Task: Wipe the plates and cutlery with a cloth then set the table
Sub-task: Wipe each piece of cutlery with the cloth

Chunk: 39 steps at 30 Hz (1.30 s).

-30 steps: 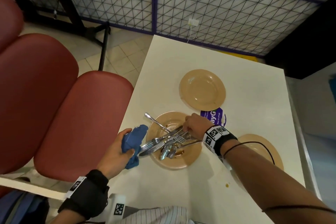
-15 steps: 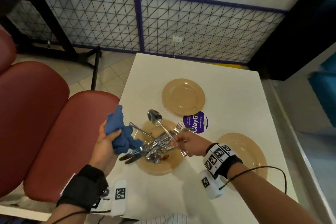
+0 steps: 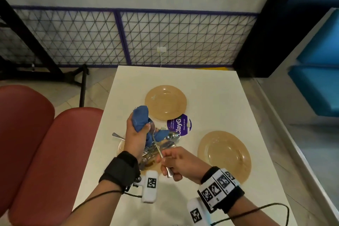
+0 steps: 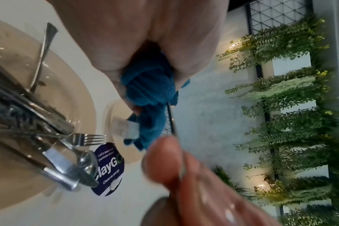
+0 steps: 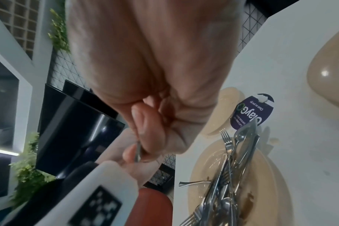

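Note:
My left hand (image 3: 141, 130) grips a bunched blue cloth (image 3: 140, 117) (image 4: 149, 88) above the near plate (image 3: 120, 147). My right hand (image 3: 166, 156) pinches the handle of a spoon (image 3: 159, 149) (image 5: 138, 151). The spoon slants up and away, and its bowl meets the cloth by my left thumb. Under both hands, the near beige plate (image 5: 265, 165) is food-smeared and carries a heap of forks, knives and spoons (image 5: 232, 168) (image 4: 54, 126). A bare beige plate (image 3: 165, 102) lies farther back. Another plate (image 3: 224, 156) lies to the right.
A round purple sticker (image 3: 180, 124) sits on the white table (image 3: 211, 93) between the plates. Red padded seats (image 3: 45, 152) run along the table's left edge. A wire mesh fence (image 3: 165, 38) stands beyond the far edge.
My right hand has lifted one spoon off the pile and drawn it toward me. My left hand has carried the cloth right, onto the spoon's bowl. The view has tilted up.

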Motion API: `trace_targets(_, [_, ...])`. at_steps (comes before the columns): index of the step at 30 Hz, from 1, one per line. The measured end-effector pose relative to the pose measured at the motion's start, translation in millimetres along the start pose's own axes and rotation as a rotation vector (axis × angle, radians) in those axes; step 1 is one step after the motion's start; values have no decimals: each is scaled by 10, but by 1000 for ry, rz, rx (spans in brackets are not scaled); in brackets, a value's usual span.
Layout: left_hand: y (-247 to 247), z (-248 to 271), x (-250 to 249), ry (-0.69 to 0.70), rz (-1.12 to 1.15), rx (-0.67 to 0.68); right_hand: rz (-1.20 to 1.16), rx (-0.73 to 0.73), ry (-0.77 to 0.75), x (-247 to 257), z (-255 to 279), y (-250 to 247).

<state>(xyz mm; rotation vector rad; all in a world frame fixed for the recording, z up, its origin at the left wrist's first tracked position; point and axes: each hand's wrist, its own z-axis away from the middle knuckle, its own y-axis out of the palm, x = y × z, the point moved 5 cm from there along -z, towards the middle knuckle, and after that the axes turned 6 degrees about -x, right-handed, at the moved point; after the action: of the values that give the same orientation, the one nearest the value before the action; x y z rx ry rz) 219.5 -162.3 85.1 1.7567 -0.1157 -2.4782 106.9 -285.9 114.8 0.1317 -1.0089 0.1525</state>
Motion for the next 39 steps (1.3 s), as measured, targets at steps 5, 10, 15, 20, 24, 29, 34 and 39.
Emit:
trace_targets(5, [228, 34, -226, 93, 36, 25, -42, -118, -22, 15, 97, -149])
trace_targets(10, [270, 165, -96, -39, 48, 127, -48, -154, -3, -18, 143, -214])
trace_targets(15, [245, 150, -331, 353, -363, 105, -108, -76, -47, -29, 228, -83])
trace_targets(20, [266, 154, -379, 337, -216, 17, -125, -60, -94, 84, 205, -80])
trace_targets(24, [278, 146, -336, 198, -196, 98, -85, -52, -83, 57, 206, -84])
trace_targets(29, [272, 29, -561, 258, -143, 18, -91, -62, -122, 110, 246, -157])
trace_targets(34, [455, 245, -297, 115, -139, 106, -83, -135, -134, 144, 157, -180])
trace_targets(39, [333, 18, -401, 49, -43, 9, -80, -164, -157, 103, 181, -148])
